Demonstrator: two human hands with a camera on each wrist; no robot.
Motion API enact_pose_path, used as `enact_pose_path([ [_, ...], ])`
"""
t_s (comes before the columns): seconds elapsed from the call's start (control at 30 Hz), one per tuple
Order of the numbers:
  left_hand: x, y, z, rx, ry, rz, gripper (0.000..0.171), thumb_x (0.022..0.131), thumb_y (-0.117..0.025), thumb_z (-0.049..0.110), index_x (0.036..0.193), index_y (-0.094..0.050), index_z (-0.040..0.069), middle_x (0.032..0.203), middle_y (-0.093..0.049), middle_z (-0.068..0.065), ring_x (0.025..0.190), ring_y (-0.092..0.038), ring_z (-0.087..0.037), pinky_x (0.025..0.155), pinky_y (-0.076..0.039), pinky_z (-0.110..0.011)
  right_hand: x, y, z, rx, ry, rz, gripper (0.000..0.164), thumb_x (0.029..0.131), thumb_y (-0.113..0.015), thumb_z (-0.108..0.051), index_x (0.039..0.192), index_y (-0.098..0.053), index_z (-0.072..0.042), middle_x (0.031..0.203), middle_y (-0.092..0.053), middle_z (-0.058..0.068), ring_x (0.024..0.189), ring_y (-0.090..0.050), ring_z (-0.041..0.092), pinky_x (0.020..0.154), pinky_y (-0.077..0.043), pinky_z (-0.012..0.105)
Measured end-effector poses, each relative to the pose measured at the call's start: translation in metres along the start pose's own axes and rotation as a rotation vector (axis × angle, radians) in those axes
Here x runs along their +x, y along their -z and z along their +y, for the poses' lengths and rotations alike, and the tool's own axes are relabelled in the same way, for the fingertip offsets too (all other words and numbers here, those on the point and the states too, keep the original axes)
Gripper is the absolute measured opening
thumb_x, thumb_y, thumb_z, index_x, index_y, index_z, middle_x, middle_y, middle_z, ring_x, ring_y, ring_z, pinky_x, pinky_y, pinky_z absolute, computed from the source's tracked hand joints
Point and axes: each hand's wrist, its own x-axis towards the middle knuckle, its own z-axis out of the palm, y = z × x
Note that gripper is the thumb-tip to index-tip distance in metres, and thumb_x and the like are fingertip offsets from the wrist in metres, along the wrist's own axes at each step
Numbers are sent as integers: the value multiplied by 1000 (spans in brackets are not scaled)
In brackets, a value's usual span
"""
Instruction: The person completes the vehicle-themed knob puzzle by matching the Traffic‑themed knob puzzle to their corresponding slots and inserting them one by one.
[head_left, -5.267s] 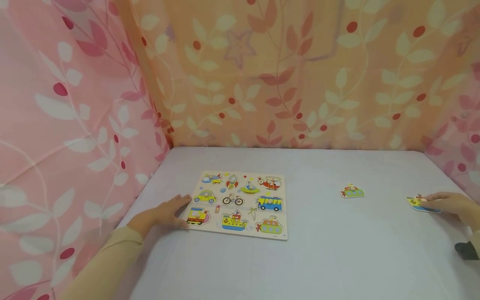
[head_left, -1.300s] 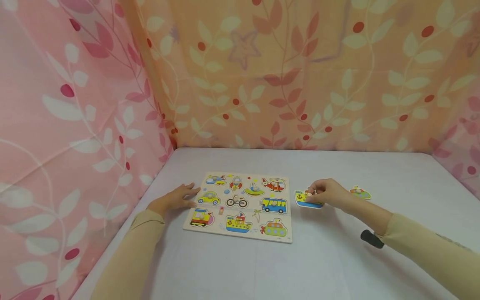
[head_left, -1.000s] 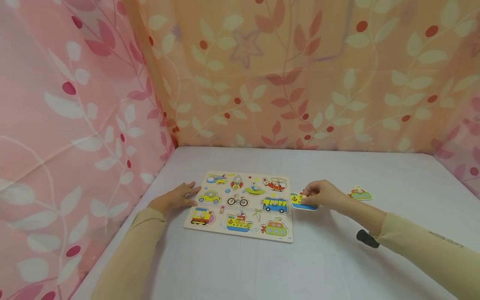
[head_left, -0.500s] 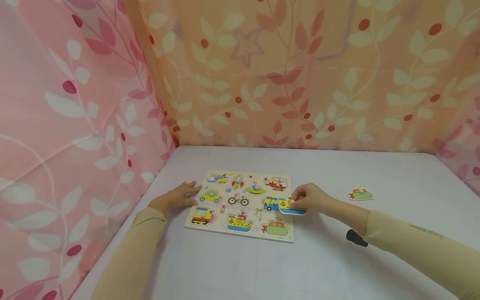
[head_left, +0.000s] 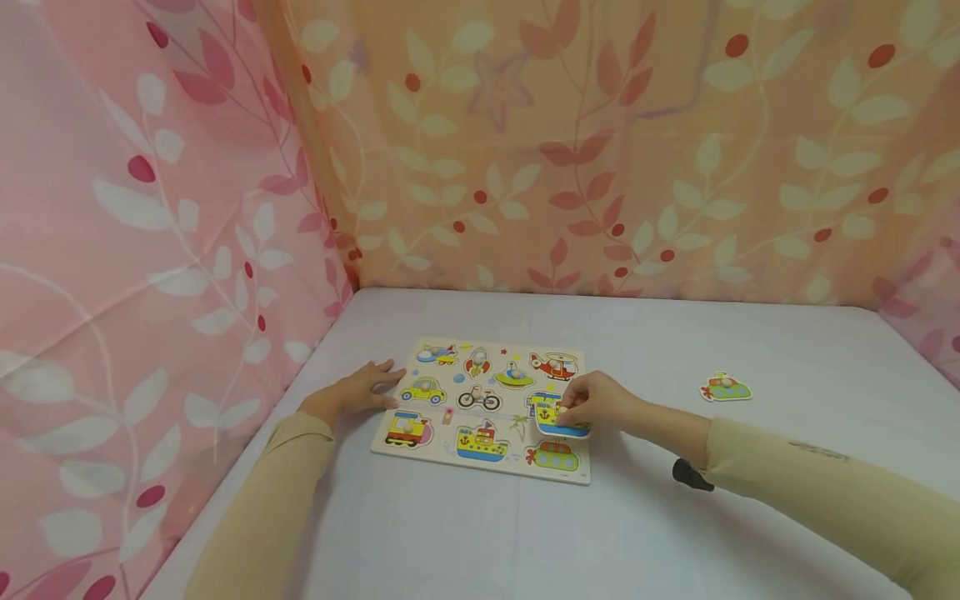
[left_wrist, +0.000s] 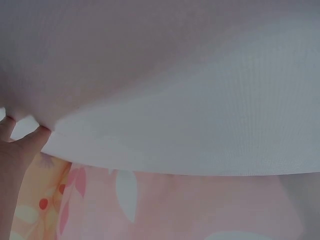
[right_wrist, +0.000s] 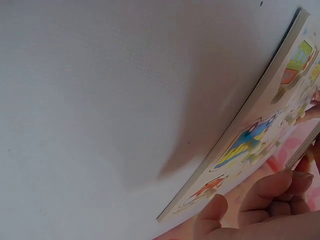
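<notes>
A wooden peg puzzle board [head_left: 442, 452] with several vehicle pictures lies on the white tabletop. My left hand [head_left: 356, 393] rests at the board's left edge, fingers spread. Above the board's right side, my right hand [head_left: 603, 402] pinches a yellow and blue ship puzzle piece [head_left: 552, 420] by its knob. This piece partly covers the bus piece [head_left: 537, 402]. To its left is the ship recess [head_left: 482, 443], and below it the green submarine recess [head_left: 555, 457], neither showing a knob. In the right wrist view, the held piece's edge [right_wrist: 302, 149] sticks out beyond the fingers.
A loose green submarine piece [head_left: 726, 387] lies on the table [head_left: 660, 550] to the right of the board. A black object [head_left: 692, 475] sits under the right wrist. Floral curtains [head_left: 450, 167] close off the back and sides.
My right hand picked up the ship piece at the far right and carried it left, past the submarine piece, over the board's right side. The left hand stays at the board's left edge.
</notes>
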Motion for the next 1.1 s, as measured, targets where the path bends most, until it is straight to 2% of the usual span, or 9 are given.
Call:
enact_pose_path([
  [0.4, -2, 2, 0, 12, -17, -3, 72, 92, -65, 36, 152, -32, 17, 161, -13, -15, 146, 3, -42, 111, -5, -66, 11, -25, -12, 6, 7, -40, 20, 78, -82, -14, 77, -64, -6, 74, -58, 1, 72, -52, 14, 61, -40, 23],
  [0.63, -6, 2, 1, 7, -56, 10, 69, 93, -64, 34, 152, -34, 14, 160, -16, -17, 145, 0, -44, 112, -5, -65, 13, -42, -21, 27, -6, -75, 22, 77, -83, -13, 75, -61, -7, 74, -57, 1, 71, -51, 14, 59, -40, 24],
  [0.87, -2, 2, 0, 21, -43, 5, 69, 93, -65, 33, 152, -33, 15, 160, -15, -18, 145, 1, -43, 111, -6, -66, 14, -50, -31, 9, -12, -76, 23, 78, -83, -15, 73, -62, -8, 73, -58, -1, 73, -51, 14, 62, -39, 25],
  [1.1, -5, 2, 2, 23, -28, 9, 70, 92, -64, 37, 152, -33, 18, 161, -16, -15, 146, 0, -42, 111, -6, -66, 19, -61, -42, -10, -26, -88, 22, 77, -83, -16, 72, -63, -9, 73, -60, -2, 73, -52, 14, 63, -41, 25],
])
